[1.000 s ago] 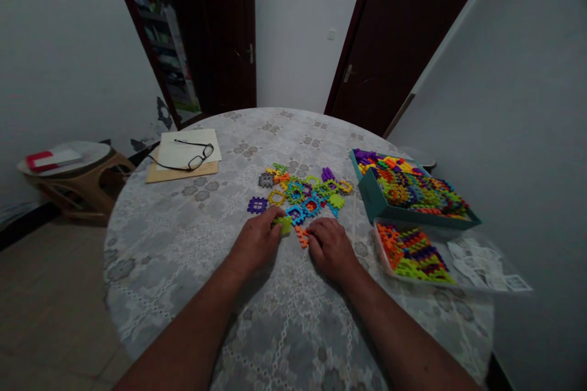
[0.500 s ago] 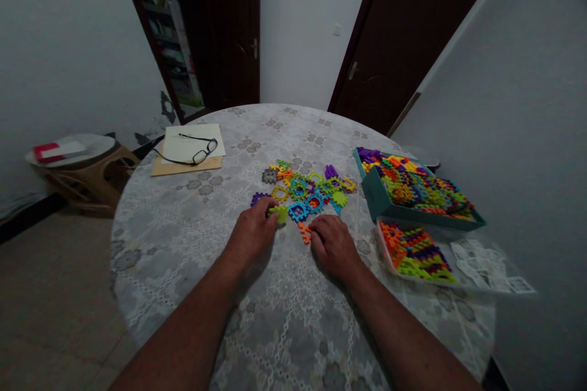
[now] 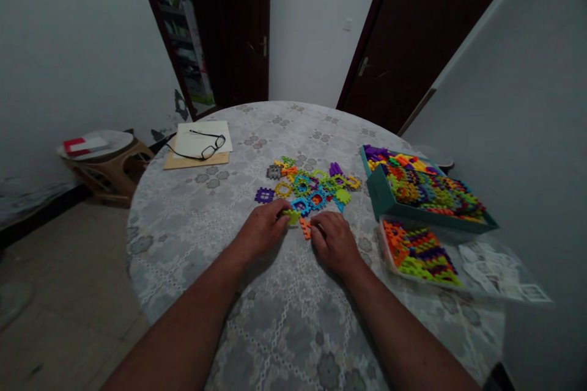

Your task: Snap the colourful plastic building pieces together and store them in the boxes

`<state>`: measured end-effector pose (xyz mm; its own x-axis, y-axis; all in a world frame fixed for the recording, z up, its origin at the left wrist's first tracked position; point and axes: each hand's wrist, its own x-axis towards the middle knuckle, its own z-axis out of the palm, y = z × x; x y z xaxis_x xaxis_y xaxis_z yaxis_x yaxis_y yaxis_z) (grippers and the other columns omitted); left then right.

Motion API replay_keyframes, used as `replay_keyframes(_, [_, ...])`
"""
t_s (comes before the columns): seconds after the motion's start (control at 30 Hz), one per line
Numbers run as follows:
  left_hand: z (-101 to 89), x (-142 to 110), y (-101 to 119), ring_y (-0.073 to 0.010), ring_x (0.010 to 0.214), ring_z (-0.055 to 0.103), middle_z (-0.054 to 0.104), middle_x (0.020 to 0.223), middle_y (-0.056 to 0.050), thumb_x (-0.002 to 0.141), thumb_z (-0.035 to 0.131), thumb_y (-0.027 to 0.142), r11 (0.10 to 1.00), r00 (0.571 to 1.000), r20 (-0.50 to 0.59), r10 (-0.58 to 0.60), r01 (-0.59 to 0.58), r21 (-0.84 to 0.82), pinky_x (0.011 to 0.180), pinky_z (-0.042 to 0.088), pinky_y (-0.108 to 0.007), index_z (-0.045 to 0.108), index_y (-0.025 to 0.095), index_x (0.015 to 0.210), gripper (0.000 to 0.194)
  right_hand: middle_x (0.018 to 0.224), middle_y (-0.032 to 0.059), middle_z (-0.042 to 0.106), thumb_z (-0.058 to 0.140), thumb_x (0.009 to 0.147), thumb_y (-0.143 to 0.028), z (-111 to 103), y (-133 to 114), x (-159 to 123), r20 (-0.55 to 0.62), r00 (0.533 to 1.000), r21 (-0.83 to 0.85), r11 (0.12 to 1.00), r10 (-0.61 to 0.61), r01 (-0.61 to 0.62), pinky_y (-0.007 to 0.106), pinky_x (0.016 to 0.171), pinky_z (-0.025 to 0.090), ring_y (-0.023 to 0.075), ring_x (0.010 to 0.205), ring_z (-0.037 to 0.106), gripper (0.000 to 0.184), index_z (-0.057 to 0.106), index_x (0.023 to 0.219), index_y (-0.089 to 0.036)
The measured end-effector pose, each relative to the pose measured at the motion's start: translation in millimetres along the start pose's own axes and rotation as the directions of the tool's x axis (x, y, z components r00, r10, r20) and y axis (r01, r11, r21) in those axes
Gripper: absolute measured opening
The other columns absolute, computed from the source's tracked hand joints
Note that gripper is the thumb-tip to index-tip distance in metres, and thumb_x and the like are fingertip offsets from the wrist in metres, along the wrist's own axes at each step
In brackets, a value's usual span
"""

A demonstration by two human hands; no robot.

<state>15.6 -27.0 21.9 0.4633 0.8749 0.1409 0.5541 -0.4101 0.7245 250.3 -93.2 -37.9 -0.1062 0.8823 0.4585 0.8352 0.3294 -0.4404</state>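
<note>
Pinched between the thumb and fingers of my left hand (image 3: 263,229) is a lime-green notched building piece (image 3: 293,216). My right hand (image 3: 337,241) rests on the table with its fingertips closed on an orange notched building piece (image 3: 305,228). The two pieces lie close to each other; whether their edges touch I cannot tell. Just beyond them are blue square frame pieces (image 3: 300,206) in a loose pile. To the left of the pile lies a purple window-shaped piece (image 3: 265,195), and a grey piece (image 3: 274,171) sits at its back left.
At the right stand a teal box (image 3: 378,195) full of colourful pieces and a clear plastic tray (image 3: 387,256) with more pieces and white cards (image 3: 495,266). Black glasses (image 3: 208,152) lie on papers at the back left. The round table (image 3: 183,238) has a patterned cloth.
My left hand, holding the green piece, first drew a little left from the orange piece, then came back towards it. My right hand stays on the orange piece. The view shifted slightly.
</note>
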Motion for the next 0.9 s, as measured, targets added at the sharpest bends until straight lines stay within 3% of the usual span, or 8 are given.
replay_keyframes(0.1, [-3.3, 0.8, 0.7, -0.0221, 0.091, 0.071, 0.08, 0.099, -0.004, 0.1, 0.059, 0.019, 0.999, 1.0, -0.003, -0.024, 0.024, 0.037, 0.094, 0.053, -0.035, 0.074, 0.024, 0.112, 0.02, 0.13, 0.0152, 0.075, 0.064, 0.105, -0.025, -1.0, -3.6, -2.5, -0.025, 1.0, -0.004, 1.0, -0.014, 0.014, 0.049, 0.111, 0.049, 0.0315, 0.122, 0.065, 0.03, 0.071, 0.133, -0.02])
replay_keyframes(0.23, [-7.9, 2.3, 2.5, -0.0219, 0.092, 0.071, 0.079, 0.098, -0.004, 0.101, 0.061, 0.018, 0.998, 0.998, -0.031, -0.048, 0.049, 0.037, 0.093, 0.052, -0.034, 0.074, 0.022, 0.112, 0.018, 0.137, 0.0153, 0.072, 0.077, 0.097, -0.033, -5.0, -15.1, -8.3, 0.047, 0.997, -0.032, 0.998, -0.061, 0.063, 0.053, 0.116, 0.047, 0.0343, 0.13, 0.062, 0.045, 0.069, 0.14, -0.022])
replay_keyframes(0.5, [-6.2, 2.1, -2.8, -0.0223, 0.099, 0.071, 0.079, 0.105, -0.005, 0.095, 0.062, 0.009, 0.998, 0.991, 0.124, 0.053, -0.055, 0.016, 0.092, 0.05, -0.033, 0.073, 0.024, 0.104, 0.021, 0.121, 0.0133, 0.075, 0.067, 0.099, -0.02, -7.5, -19.2, -11.2, 0.04, 0.997, -0.015, 0.997, -0.069, 0.07, 0.05, 0.109, 0.053, 0.0315, 0.119, 0.067, 0.01, 0.073, 0.107, -0.021])
replay_keyframes(0.63, [-6.9, 2.1, -7.7, -0.0221, 0.095, 0.07, 0.078, 0.099, -0.003, 0.092, 0.062, 0.006, 0.997, 0.982, 0.178, 0.068, -0.072, 0.018, 0.092, 0.05, -0.033, 0.072, 0.024, 0.1, 0.022, 0.122, 0.0135, 0.075, 0.062, 0.105, -0.019, -6.4, -13.3, 2.3, -0.021, 0.998, -0.018, 0.998, -0.063, 0.063, 0.047, 0.109, 0.056, 0.0298, 0.119, 0.069, 0.02, 0.074, 0.121, -0.021])
replay_keyframes(0.77, [-6.3, 1.2, -7.5, -0.0215, 0.093, 0.07, 0.078, 0.098, -0.003, 0.092, 0.061, 0.007, 0.995, 0.978, 0.185, 0.099, -0.095, -0.03, 0.093, 0.051, -0.034, 0.073, 0.024, 0.099, 0.022, 0.138, 0.0159, 0.069, 0.066, 0.105, -0.02, -1.9, -1.5, 25.9, 0.036, 0.995, -0.124, 0.987, -0.094, 0.098, 0.049, 0.115, 0.055, 0.0311, 0.129, 0.065, 0.031, 0.073, 0.136, -0.022])
replay_keyframes(0.9, [-4.1, 1.8, -7.5, -0.0226, 0.097, 0.07, 0.078, 0.099, -0.004, 0.09, 0.062, 0.007, 0.989, 0.97, 0.192, 0.151, -0.148, -0.027, 0.098, 0.052, -0.037, 0.074, 0.024, 0.098, 0.022, 0.14, 0.015, 0.068, 0.068, 0.102, -0.016, 5.5, 12.1, 41.5, 0.099, 0.99, -0.22, 0.969, -0.096, 0.116, 0.051, 0.115, 0.055, 0.0317, 0.125, 0.066, 0.022, 0.078, 0.12, -0.024])
